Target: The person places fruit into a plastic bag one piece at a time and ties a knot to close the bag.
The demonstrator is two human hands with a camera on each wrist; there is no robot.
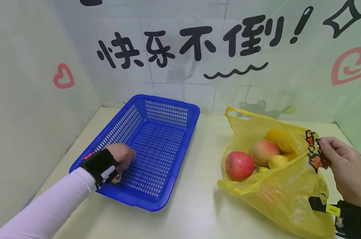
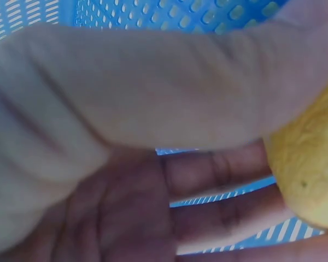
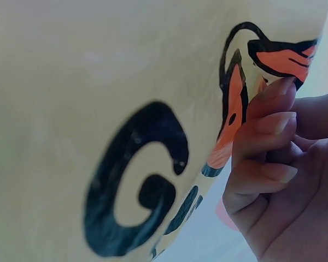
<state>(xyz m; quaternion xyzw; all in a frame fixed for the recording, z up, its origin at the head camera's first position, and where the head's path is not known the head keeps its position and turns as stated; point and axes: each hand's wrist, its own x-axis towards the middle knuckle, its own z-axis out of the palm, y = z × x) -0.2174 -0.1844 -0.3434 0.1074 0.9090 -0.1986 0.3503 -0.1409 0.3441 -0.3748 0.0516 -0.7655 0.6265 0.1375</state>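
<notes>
Lower left of the head view: your left hand (image 1: 122, 155) holds a yellow fruit (image 2: 312, 169) low inside the blue basket (image 1: 159, 142). The wrist view puts the fruit at its right edge, between thumb and fingers; frame cuts it off, so you cannot tell its long axis. At right, your right hand (image 1: 343, 159) pinches the edge of the yellow bag (image 1: 276, 196). The bag's mouth faces left, basketward, red apple (image 1: 239, 165) at its left side.
</notes>
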